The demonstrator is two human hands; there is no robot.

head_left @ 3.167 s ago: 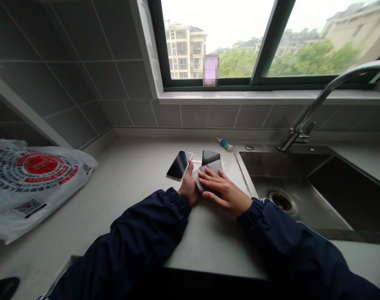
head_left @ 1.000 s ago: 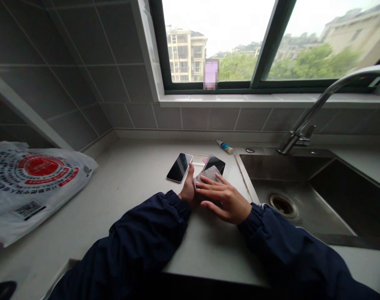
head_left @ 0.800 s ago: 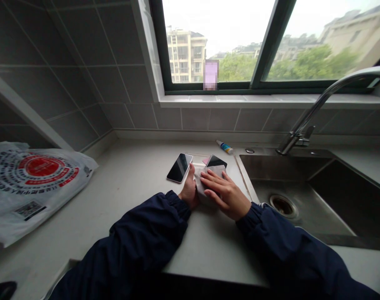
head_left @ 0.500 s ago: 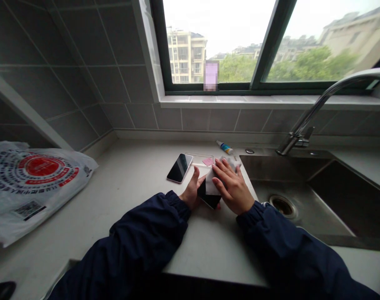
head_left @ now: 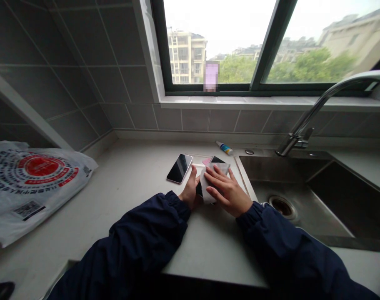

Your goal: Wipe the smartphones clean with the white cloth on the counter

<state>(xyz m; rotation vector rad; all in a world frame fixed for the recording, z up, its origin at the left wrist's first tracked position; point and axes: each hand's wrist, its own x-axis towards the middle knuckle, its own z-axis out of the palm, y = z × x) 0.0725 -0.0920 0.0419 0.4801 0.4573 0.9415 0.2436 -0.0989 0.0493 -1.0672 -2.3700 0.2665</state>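
My left hand (head_left: 190,192) is closed around the side of a black-screened phone (head_left: 218,159), its thumb up along the near left edge. Over that phone lies a white wipe (head_left: 208,189), covering most of the screen. My right hand (head_left: 229,193) presses the wipe down with its fingers stretched across it, carrying the wipe along the glass. Another phone (head_left: 179,168), dark-screened with a pale rim, rests on the counter left of my hands. A pink slip of paper (head_left: 206,161) shows partly behind the held phone.
A small glue-like tube (head_left: 224,147) lies at the back of the counter (head_left: 140,166). On the right are a steel sink (head_left: 302,196) and its curved tap (head_left: 311,108). A printed white plastic bag (head_left: 36,179) sits on the left, under a window (head_left: 215,93).
My right hand has slid the wipe toward me and slightly left, baring the far end of the held phone. My left hand has shifted barely at all.
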